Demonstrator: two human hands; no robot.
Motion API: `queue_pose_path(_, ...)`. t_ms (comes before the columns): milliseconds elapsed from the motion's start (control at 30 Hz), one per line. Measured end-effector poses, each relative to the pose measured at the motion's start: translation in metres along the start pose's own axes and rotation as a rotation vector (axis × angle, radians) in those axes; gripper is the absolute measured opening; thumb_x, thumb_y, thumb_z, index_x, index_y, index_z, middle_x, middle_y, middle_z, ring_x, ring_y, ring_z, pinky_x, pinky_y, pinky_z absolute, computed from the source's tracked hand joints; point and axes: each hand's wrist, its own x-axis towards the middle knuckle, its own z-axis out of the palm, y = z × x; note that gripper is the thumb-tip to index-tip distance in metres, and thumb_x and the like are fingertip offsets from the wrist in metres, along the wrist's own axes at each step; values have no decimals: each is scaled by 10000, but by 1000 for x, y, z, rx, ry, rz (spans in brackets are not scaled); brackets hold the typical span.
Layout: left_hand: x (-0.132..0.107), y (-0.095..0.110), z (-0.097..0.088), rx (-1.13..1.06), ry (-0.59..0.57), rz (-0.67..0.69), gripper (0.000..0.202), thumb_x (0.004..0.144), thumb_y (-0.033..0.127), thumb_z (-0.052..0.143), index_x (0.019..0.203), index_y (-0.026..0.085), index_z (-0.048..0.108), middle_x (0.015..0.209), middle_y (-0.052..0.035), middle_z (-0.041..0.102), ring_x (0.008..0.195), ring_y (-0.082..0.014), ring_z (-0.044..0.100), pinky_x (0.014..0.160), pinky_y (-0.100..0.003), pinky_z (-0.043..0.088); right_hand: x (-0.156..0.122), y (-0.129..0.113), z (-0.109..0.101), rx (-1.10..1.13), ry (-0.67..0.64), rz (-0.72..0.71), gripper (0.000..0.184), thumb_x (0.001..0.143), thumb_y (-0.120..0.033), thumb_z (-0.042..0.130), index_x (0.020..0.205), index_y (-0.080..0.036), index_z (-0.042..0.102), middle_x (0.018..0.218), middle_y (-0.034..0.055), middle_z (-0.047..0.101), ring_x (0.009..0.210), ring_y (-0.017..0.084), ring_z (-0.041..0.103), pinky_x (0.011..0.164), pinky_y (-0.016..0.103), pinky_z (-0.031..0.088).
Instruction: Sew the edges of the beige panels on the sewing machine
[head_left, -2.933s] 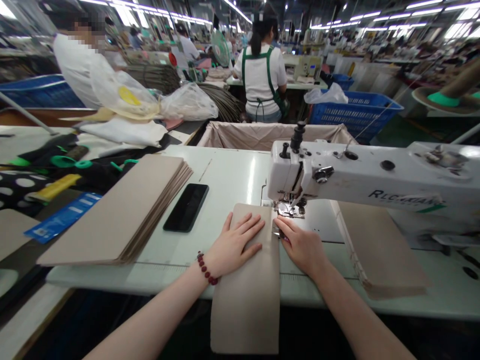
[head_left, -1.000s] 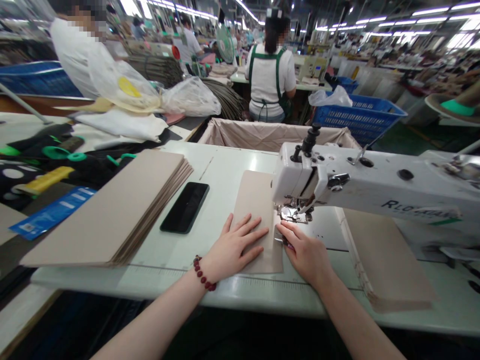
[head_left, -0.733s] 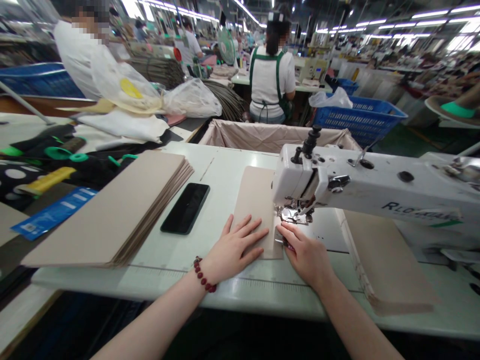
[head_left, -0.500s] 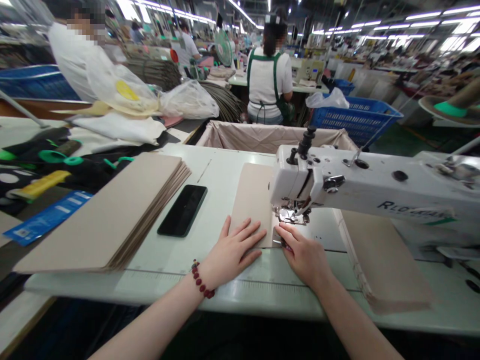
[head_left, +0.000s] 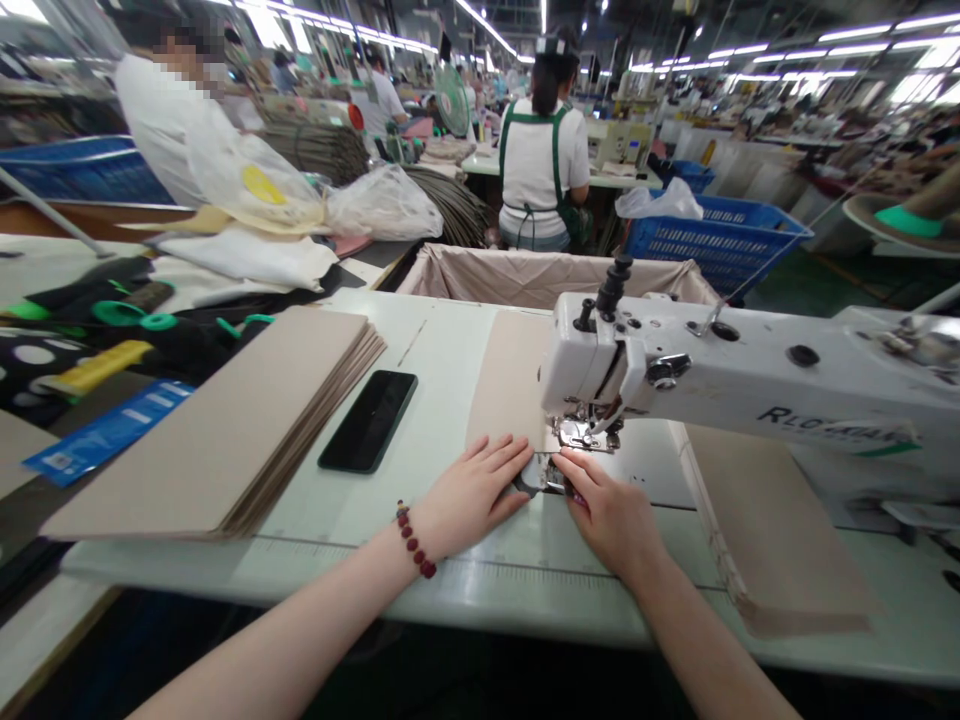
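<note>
Hands: two, both on the surface.
Left hand: palm down, fingers extended and lying close together, tips on the panel's near edge.
Right hand: fingers curled on a small metal tool, mostly hidden by the grip; type unclear.
Panel: one beige panel, smooth, flat, rounded far corner; lies left of the needle area, right part hidden behind the machine head.
Sewing machine: one, white metal; right end cut off by frame, lettering partly illegible.
Stacks: two, beige; left stack fanned at its right edge, right stack partly behind the machine arm; layers not countable.
Phone: one, black, glossy, rectangular.
Bracelet: one, dark red round beads, left wrist.
</note>
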Motion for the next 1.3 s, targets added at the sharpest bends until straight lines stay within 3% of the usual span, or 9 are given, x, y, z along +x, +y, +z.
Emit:
queue_pose_path(300, 16, -8, 8, 19, 50, -49, 555, 991, 474, 361, 1475, 207, 317, 1520, -41, 337, 1414, -202, 277, 1163, -386, 204, 0, 0, 0, 13, 8, 7, 474, 894, -182, 472, 1355, -291, 485, 1425, -6, 489, 1079, 198, 619, 834, 316, 548)
queue_pose_path(1300, 16, -8, 11, 14, 83, -52, 544, 987, 463, 379, 1478, 237, 317, 1520, -40, 339, 1403, -198, 298, 1165, -388, 202, 0, 0, 1, 23, 10, 16, 445, 914, -210, 453, 1351, -283, 489, 1408, -3, 506, 1065, 194, 619, 831, 316, 538)
